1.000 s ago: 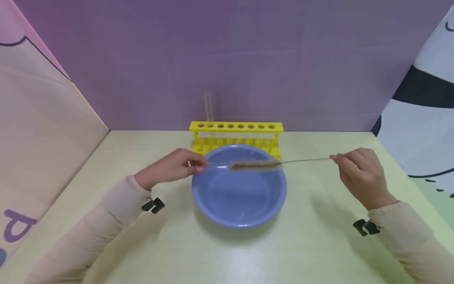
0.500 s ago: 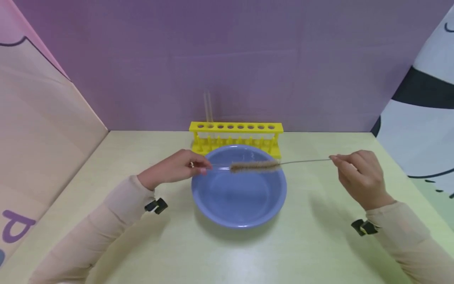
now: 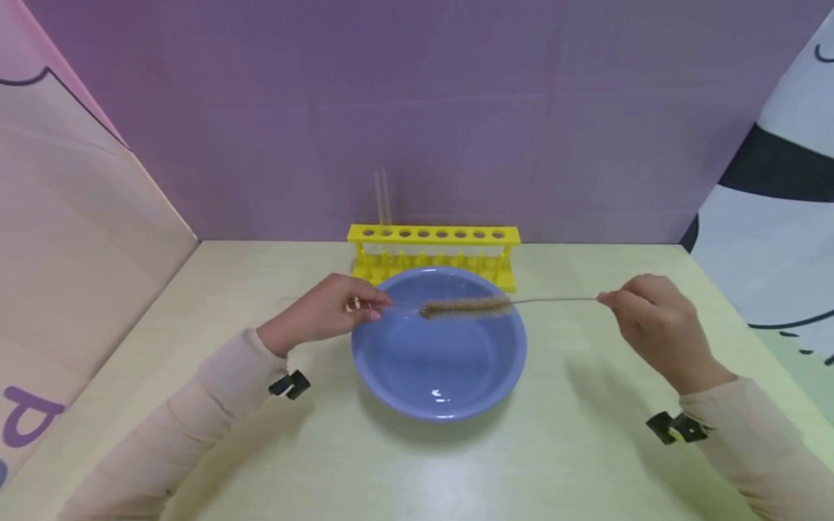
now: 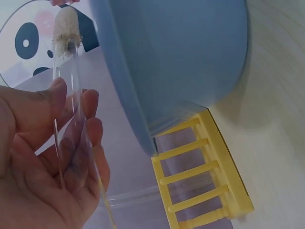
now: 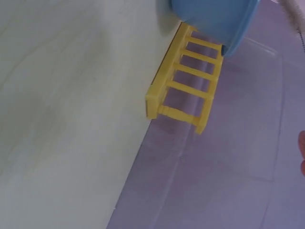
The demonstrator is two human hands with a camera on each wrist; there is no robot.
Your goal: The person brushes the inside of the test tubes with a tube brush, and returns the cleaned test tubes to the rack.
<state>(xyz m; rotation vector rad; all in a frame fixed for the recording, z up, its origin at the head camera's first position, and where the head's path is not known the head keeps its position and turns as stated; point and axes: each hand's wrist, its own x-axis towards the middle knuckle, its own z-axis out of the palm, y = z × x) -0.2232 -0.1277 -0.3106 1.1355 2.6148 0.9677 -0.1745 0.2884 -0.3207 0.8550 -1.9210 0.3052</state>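
My left hand (image 3: 329,307) holds a clear glass test tube (image 4: 69,86) between thumb and fingers, roughly level over the blue basin (image 3: 443,416). A brown bristled test tube brush (image 3: 465,307) lies in line with the tube, its tip at the tube's mouth in the left wrist view. At the right, my right hand (image 3: 661,318) pinches the end of the brush's thin wire handle (image 3: 560,299). Only fingertips (image 5: 302,148) of that hand show at the edge of the right wrist view.
Behind the basin stands a yellow test tube rack (image 3: 433,234). Another clear test tube (image 3: 382,195) sits upright in its left part. A purple backdrop (image 3: 456,123) rises at the table's (image 3: 586,260) rear edge, with printed panels at both sides.
My left hand has shifted slightly right. The right hand has moved a little left and down with the wire handle. A bright glint now shows in the basin's front part.
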